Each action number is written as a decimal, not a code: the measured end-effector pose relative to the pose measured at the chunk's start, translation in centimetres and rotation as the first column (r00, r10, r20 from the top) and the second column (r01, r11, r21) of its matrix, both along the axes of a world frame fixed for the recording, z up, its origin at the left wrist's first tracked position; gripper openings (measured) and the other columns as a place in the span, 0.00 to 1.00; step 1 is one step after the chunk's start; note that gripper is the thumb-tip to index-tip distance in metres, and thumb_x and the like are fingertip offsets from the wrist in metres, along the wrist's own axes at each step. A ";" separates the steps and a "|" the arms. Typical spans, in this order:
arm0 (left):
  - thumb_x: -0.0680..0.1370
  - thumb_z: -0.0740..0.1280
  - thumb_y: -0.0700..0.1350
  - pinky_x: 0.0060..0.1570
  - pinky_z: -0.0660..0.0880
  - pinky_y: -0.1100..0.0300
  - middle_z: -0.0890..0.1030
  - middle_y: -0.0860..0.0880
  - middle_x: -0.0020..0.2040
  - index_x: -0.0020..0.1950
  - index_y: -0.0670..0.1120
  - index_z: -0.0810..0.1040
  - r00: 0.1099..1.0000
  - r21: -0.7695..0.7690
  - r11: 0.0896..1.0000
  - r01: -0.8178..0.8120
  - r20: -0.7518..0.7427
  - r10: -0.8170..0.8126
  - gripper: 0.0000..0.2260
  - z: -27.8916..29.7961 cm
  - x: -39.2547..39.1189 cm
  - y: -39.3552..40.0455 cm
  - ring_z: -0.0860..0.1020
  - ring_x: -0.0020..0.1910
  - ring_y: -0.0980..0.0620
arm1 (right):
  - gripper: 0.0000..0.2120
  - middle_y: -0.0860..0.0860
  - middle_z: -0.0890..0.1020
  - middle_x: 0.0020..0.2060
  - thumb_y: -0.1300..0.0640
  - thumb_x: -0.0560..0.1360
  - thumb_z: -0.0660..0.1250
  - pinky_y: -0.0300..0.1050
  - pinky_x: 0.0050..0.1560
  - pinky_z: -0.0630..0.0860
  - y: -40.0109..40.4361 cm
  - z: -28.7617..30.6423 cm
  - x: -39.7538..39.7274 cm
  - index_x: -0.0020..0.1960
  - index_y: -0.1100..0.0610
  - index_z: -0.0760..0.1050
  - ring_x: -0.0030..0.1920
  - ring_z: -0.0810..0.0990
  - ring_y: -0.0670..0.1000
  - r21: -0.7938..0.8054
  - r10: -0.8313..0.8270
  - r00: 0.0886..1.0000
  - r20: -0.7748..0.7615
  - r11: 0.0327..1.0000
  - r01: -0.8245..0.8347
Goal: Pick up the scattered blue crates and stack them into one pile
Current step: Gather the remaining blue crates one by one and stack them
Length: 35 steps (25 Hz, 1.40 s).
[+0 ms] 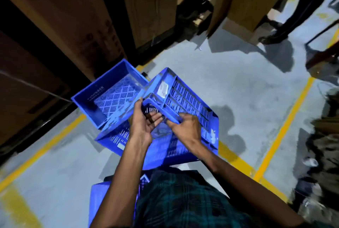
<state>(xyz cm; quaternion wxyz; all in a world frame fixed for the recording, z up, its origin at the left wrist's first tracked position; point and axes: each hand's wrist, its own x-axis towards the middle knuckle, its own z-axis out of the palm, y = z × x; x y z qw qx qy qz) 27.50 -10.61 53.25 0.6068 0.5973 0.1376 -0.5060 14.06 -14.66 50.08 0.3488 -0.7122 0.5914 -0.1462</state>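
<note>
Both your hands are on the tilted crate point(176, 95), held up at an angle, slatted wall toward you, white label on its upper wall. Left grip point(145, 123): fingers curled under the near corner rim, thumb up along the edge, pinching it. Right grip point(185, 126): fingers hooked over the same near rim just beside the left, clamped on it. The tilted crate sits over the lower crate point(165, 147), which rests on the floor point(238, 84); whether the two touch I cannot tell. The open crate point(108, 93) is upright on the floor just left of the tilted crate, partly overlapped by it, against the cardboard boxes point(73, 16). Another blue crate point(111, 202) shows below the tilted crate, near your checked shirt point(179, 200). Yellow floor lines point(282, 130) run right of it.
</note>
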 end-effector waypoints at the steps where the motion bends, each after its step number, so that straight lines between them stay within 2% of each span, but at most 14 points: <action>1: 0.79 0.60 0.62 0.35 0.82 0.57 0.80 0.44 0.41 0.51 0.48 0.77 0.999 0.014 1.000 -0.026 0.033 0.026 0.18 -0.2 1.7 0.7 0.82 0.35 0.49 | 0.16 0.49 0.78 0.26 0.40 0.64 0.71 0.38 0.28 0.70 -0.3 0.1 1.9 0.36 0.54 0.79 0.28 0.77 0.47 0.003 0.034 0.999 -0.014 0.999 -0.034; 4: 0.80 0.57 0.64 0.30 0.80 0.57 0.81 0.45 0.33 0.42 0.47 0.73 0.984 0.005 0.991 -0.133 0.117 0.131 0.21 -1.3 5.3 3.1 0.81 0.30 0.48 | 0.21 0.52 0.77 0.25 0.38 0.63 0.67 0.42 0.29 0.72 -1.0 0.6 6.5 0.36 0.57 0.79 0.28 0.79 0.49 -0.013 0.105 0.994 -0.044 0.994 -0.105; 6: 0.81 0.58 0.60 0.24 0.76 0.61 0.79 0.47 0.27 0.39 0.46 0.72 0.962 -0.001 0.979 -0.205 0.182 0.202 0.20 -1.9 7.4 4.3 0.78 0.24 0.50 | 0.21 0.51 0.71 0.22 0.38 0.62 0.66 0.45 0.27 0.67 -1.6 1.0 8.2 0.29 0.57 0.74 0.24 0.72 0.48 -0.038 0.122 0.991 -0.049 0.992 -0.123; 8: 0.81 0.61 0.56 0.22 0.72 0.62 0.77 0.45 0.27 0.39 0.45 0.72 0.927 0.021 0.965 -0.261 0.283 0.245 0.18 -3.3 9.8 5.5 0.76 0.22 0.50 | 0.19 0.48 0.66 0.20 0.42 0.62 0.69 0.46 0.27 0.64 -2.4 1.6 9.3 0.26 0.56 0.70 0.22 0.65 0.44 0.000 0.078 0.996 0.035 0.997 -0.078; 11: 0.81 0.64 0.53 0.25 0.73 0.60 0.78 0.42 0.30 0.39 0.44 0.72 0.885 0.087 0.946 -0.314 0.389 0.258 0.15 -6.7 13.2 6.4 0.76 0.22 0.52 | 0.18 0.48 0.69 0.23 0.46 0.63 0.70 0.53 0.28 0.70 -4.2 3.4 11.1 0.28 0.59 0.73 0.25 0.66 0.46 0.040 0.043 0.986 0.163 0.998 -0.050; 15: 0.75 0.68 0.56 0.39 0.81 0.49 0.83 0.41 0.38 0.41 0.43 0.75 0.826 0.242 0.887 -0.393 0.516 0.225 0.16 -10.8 16.2 7.0 0.81 0.34 0.44 | 0.13 0.45 0.66 0.22 0.48 0.62 0.70 0.47 0.25 0.65 -6.1 5.6 13.9 0.24 0.53 0.71 0.25 0.64 0.47 0.103 -0.016 0.954 0.300 0.995 -0.016; 18: 0.75 0.71 0.51 0.50 0.75 0.54 0.82 0.41 0.48 0.52 0.42 0.76 0.763 0.320 0.835 -0.448 0.623 0.171 0.14 -11.7 18.3 7.8 0.79 0.46 0.44 | 0.09 0.48 0.69 0.24 0.48 0.58 0.71 0.55 0.27 0.71 -9.0 7.2 16.1 0.27 0.53 0.76 0.28 0.68 0.48 0.167 -0.039 0.937 0.348 0.986 -0.021; 20: 0.73 0.72 0.50 0.57 0.73 0.48 0.78 0.38 0.56 0.59 0.41 0.73 0.712 0.363 0.789 -0.496 0.690 0.130 0.20 -12.3 19.8 8.7 0.77 0.55 0.38 | 0.08 0.52 0.70 0.26 0.49 0.56 0.72 0.59 0.29 0.74 -11.4 8.5 17.7 0.27 0.53 0.76 0.30 0.68 0.51 0.226 -0.035 0.917 0.398 0.972 -0.061; 23: 0.72 0.74 0.50 0.63 0.69 0.41 0.71 0.35 0.67 0.70 0.39 0.67 0.728 0.465 0.697 -0.546 0.675 0.121 0.32 -12.3 21.9 8.9 0.71 0.65 0.34 | 0.10 0.58 0.71 0.30 0.52 0.54 0.72 0.56 0.32 0.71 -14.5 10.4 19.8 0.30 0.56 0.76 0.33 0.69 0.55 0.231 0.018 0.875 0.484 0.962 -0.147; 26: 0.71 0.75 0.51 0.66 0.69 0.42 0.72 0.36 0.69 0.74 0.40 0.61 0.767 0.430 0.690 -0.583 0.570 0.293 0.38 -11.7 23.0 7.5 0.72 0.66 0.35 | 0.10 0.57 0.71 0.30 0.55 0.57 0.73 0.51 0.32 0.67 -17.4 11.3 21.4 0.33 0.59 0.76 0.34 0.68 0.54 0.204 0.139 0.813 0.566 0.931 -0.302; 29: 0.71 0.76 0.52 0.61 0.74 0.45 0.77 0.37 0.62 0.68 0.40 0.67 0.733 0.361 0.659 -0.660 0.504 0.457 0.32 -12.0 23.7 6.6 0.77 0.60 0.37 | 0.22 0.54 0.73 0.29 0.49 0.57 0.73 0.49 0.32 0.67 -19.6 10.8 22.1 0.36 0.68 0.75 0.33 0.69 0.50 0.062 0.246 0.816 0.522 0.944 -0.324; 31: 0.70 0.76 0.52 0.54 0.77 0.47 0.78 0.39 0.57 0.64 0.40 0.71 0.722 0.320 0.663 -0.677 0.465 0.513 0.29 -12.5 23.4 5.9 0.79 0.54 0.40 | 0.22 0.50 0.75 0.28 0.46 0.60 0.71 0.47 0.30 0.70 -21.8 10.1 22.1 0.37 0.67 0.79 0.32 0.69 0.47 -0.064 0.312 0.822 0.476 0.945 -0.322; 33: 0.66 0.76 0.56 0.49 0.79 0.48 0.81 0.41 0.53 0.60 0.41 0.75 0.696 0.262 0.662 -0.702 0.449 0.560 0.29 -12.9 22.6 5.1 0.81 0.49 0.42 | 0.22 0.50 0.70 0.26 0.45 0.63 0.69 0.49 0.30 0.68 -24.5 9.5 22.6 0.34 0.67 0.76 0.31 0.66 0.47 -0.144 0.335 0.849 0.408 0.942 -0.303; 35: 0.61 0.76 0.62 0.48 0.81 0.43 0.84 0.43 0.49 0.54 0.45 0.78 0.672 0.263 0.633 -0.728 0.458 0.582 0.30 -14.5 22.4 4.8 0.83 0.47 0.40 | 0.23 0.51 0.64 0.27 0.46 0.65 0.68 0.50 0.30 0.63 -26.9 8.5 23.5 0.31 0.67 0.70 0.31 0.62 0.48 -0.182 0.348 0.861 0.370 0.936 -0.301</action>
